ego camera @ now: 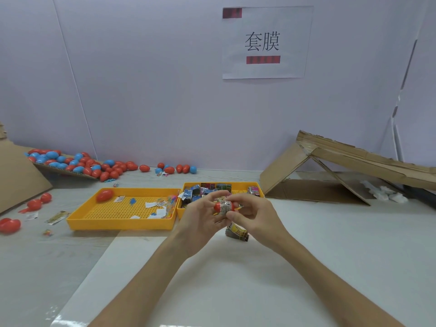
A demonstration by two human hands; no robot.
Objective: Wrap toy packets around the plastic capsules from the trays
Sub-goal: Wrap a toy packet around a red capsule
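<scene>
Pale wall panels (141, 90) back a light worktop (306, 256), and I read it from the left. Far left, a slanted cardboard sheet (21, 175) borders a heap of red and blue capsules (77, 162), which I take for feed stock spilled within reach. A few loose red capsules (35, 204) lie nearer me. Next comes the left tray (122, 224), yellow and perforated, holding one red capsule (104, 195) in its far left corner plus paper scraps, so it looks nearly drained. Just beside it sits the right tray (180, 212), packed with printed toy packets (195, 193); I guess the pair are set together so either grip can draw without a stretch. In front of that tray, raised off the worktop, the left grip (198, 215) pinches the left end of the held capsule (217, 206), fingers curled over it. A wrapped packet (226, 206) already sits round the capsule's middle, with red showing beyond it. The right grip (252, 213) clasps the right end, thumb against the wrap, so the capsule lies crosswise between the two grips, held at both ends, I judge, to let the sleeve be worked along. Under the right grip is a spare packet (237, 231); whether it hangs or rests I cannot tell. Far right stands a cardboard lean-to (330, 166) with white foam pieces (382, 193) beneath
</scene>
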